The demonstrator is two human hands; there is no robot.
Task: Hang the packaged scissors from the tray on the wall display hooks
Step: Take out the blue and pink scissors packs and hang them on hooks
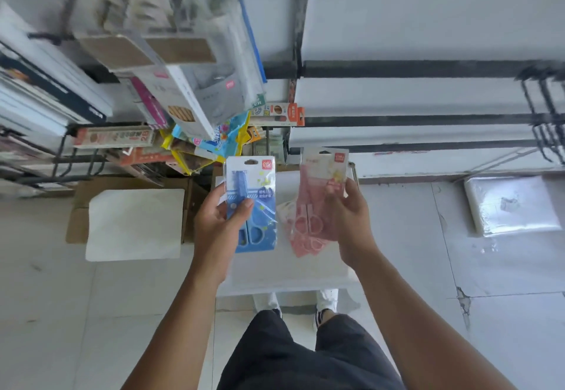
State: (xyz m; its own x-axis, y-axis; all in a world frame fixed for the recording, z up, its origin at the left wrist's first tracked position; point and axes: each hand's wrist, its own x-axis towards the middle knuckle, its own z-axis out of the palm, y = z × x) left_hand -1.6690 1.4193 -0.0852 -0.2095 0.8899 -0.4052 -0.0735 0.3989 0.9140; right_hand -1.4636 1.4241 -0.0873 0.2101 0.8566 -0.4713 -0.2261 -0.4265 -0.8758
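Here, above the white tray (260, 279), the left hand (218, 221) is closing its grip on the blue scissors pack (252, 203); the right hand (351, 221) is pinching the pink scissors pack (318, 194).

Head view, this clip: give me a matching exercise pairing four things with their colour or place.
Things:
1. scissors pack in the left hand
2. scissors pack in the right hand
3. tray
4. cardboard box

Descriptions:
A. white, under both hands
B. pink
C. brown, on the floor left of the tray
D. blue

Pairs: 1-D, the blue pack; 2-B, the pink pack; 3-A, the tray; 4-C, the cardboard box.
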